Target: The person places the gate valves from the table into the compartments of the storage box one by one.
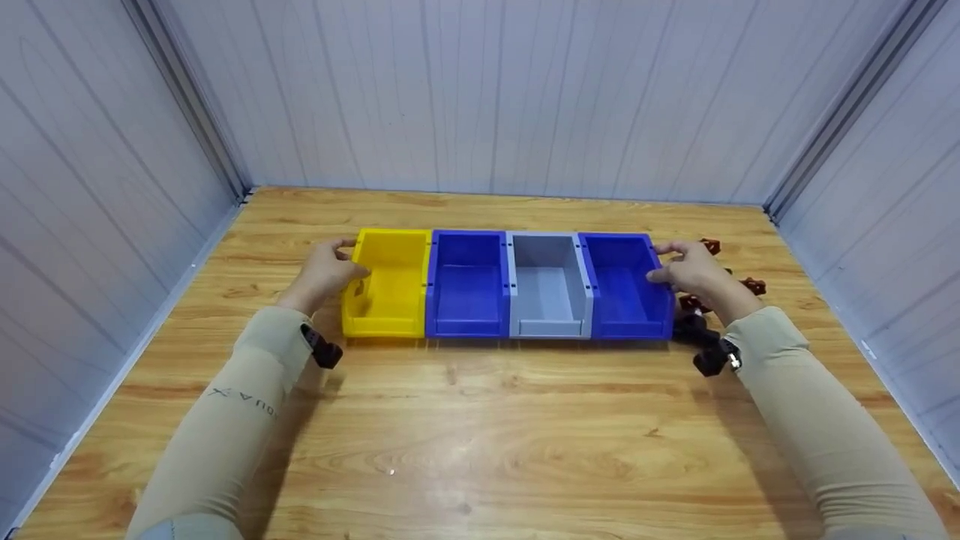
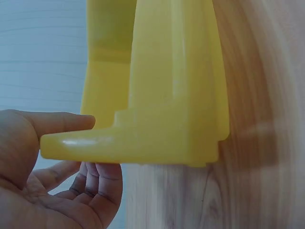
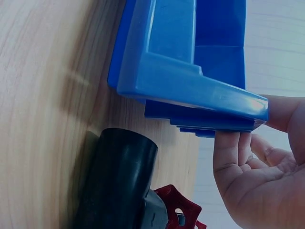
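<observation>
Four-sided open-front storage bins stand side by side in a row: a yellow bin (image 1: 386,328), a blue bin (image 1: 466,328), a grey bin (image 1: 550,328) and another blue bin (image 1: 632,330) at the right end. My left hand (image 1: 324,274) pinches the outer side wall of the yellow bin, thumb inside and fingers outside, as the left wrist view also shows. At the other end my right hand (image 1: 701,276) pinches the outer wall of the right blue bin the same way. All the bins look empty inside.
Right of the row, partly under my right hand, lie black pipe pieces (image 3: 121,167) with red handwheels (image 3: 178,207). The wooden tabletop (image 1: 465,435) is bounded by pale panel walls (image 1: 465,97) at the back and both sides.
</observation>
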`<act>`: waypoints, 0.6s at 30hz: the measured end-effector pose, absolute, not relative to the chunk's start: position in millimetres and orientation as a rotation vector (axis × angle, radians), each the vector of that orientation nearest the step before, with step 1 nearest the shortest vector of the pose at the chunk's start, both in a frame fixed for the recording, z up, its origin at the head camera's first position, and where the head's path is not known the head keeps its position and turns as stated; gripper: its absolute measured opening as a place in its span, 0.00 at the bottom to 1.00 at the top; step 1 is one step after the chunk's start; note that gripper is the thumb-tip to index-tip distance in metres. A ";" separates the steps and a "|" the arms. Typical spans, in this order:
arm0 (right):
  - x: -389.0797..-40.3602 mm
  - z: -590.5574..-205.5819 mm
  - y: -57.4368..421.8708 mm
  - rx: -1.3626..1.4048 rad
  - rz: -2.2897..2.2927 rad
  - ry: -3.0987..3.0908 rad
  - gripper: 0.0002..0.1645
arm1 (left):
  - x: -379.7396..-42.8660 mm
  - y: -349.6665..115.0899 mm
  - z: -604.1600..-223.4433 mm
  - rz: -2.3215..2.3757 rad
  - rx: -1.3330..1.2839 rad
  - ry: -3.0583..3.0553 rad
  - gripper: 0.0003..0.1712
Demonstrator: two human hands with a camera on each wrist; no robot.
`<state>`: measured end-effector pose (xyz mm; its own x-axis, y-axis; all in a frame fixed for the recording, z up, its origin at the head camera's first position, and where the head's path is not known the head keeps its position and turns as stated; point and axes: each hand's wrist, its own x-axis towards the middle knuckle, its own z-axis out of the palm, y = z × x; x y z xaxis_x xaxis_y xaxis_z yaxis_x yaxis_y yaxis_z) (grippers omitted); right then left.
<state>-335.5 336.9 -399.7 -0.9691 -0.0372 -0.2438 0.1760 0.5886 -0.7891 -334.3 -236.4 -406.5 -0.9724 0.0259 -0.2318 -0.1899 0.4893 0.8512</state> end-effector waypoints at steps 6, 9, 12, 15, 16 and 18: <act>-334.8 -400.0 334.9 0.125 -1.328 2.585 0.34 | -335.5 -234.8 -409.9 1.451 -0.099 2.565 0.40; -335.3 -400.2 334.8 0.123 -1.329 2.586 0.35 | -336.4 -234.6 -411.7 1.477 -0.100 2.558 0.39; -336.2 -400.5 335.2 0.121 -1.333 2.585 0.35 | -337.9 -234.8 -414.4 1.519 -0.105 2.534 0.38; -336.7 -400.4 335.1 0.121 -1.334 2.578 0.35 | -339.2 -234.9 -417.6 1.545 -0.124 2.518 0.38; -336.9 -400.3 335.3 0.119 -1.332 2.577 0.35 | -339.6 -235.1 -418.8 1.547 -0.130 2.518 0.38; -337.0 -399.8 335.7 0.113 -1.329 2.576 0.35 | -340.5 -234.6 -420.4 1.559 -0.141 2.516 0.38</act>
<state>-337.0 335.7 -399.8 -0.9681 -0.0408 -0.2470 0.1777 0.5831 -0.7927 -340.5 -234.6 -420.4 -0.9798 0.0131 -0.1998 -0.1731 0.4463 0.8780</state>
